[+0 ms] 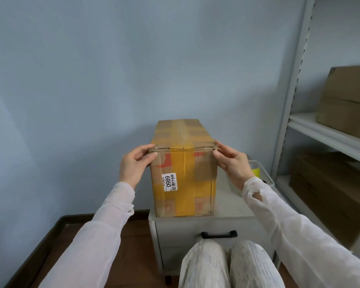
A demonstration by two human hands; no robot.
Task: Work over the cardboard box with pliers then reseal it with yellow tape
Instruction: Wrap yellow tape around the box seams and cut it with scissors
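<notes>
Against a blue wall [92, 80], the cardboard box [183, 179] stands on the grey surface [231, 202], already taped, its top corners pinched between the fingers of the left hand [133, 165] and right hand [234, 163]; pliers are unseen, so working it over and resealing seemingly remain.

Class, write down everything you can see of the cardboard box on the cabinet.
The cardboard box is a long brown carton, worn and creased, flaps closed, with yellow tape along its top seam and down the near face. A white label reading 0989 sits on that face beside red print. It stands on a grey cabinet. The left hand and right hand pinch its near top corners.
</notes>
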